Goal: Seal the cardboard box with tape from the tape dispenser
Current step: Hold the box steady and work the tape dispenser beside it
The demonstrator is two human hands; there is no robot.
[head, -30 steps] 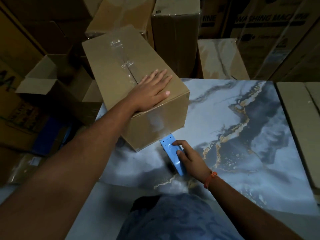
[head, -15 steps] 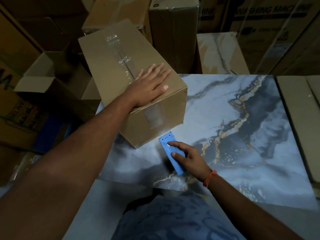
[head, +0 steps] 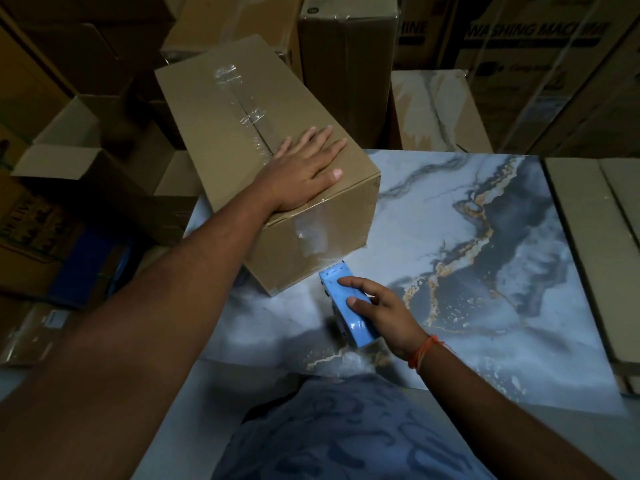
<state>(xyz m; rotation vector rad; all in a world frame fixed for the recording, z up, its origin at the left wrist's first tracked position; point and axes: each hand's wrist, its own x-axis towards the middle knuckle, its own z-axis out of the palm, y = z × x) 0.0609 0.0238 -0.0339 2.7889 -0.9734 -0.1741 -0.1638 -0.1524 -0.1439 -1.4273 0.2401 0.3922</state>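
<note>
My left hand (head: 304, 174) lies flat and fully open, palm down, on the top of the long brown cardboard box (head: 221, 140), near the end closest to me, with the fingers spread over the centre seam. It grips nothing; it only presses on the lid. The box sits in the middle left of the frame, its near end on the marble-patterned blue-grey tabletop (head: 485, 271) and its far end reaching out past the table's left edge toward the upper left. A strip of clear shiny tape (head: 242, 102) runs along the top seam, wrinkled in places, and carries on down the near end face, where it shows as a pale glossy patch.

My right hand (head: 384, 313), in the lower centre of the frame, is closed around the light blue plastic tape dispenser (head: 346, 306), fingers curled over its upper side and thumb hidden beneath. The dispenser's toothed front edge is right at the bottom edge of the box's near end face; I cannot tell whether it touches. An orange thread bracelet (head: 424, 351) circles my right wrist.

An open empty-looking cardboard carton (head: 69, 161) stands at the left of the frame, and tall printed cartons (head: 533, 36) fill the top.
</note>
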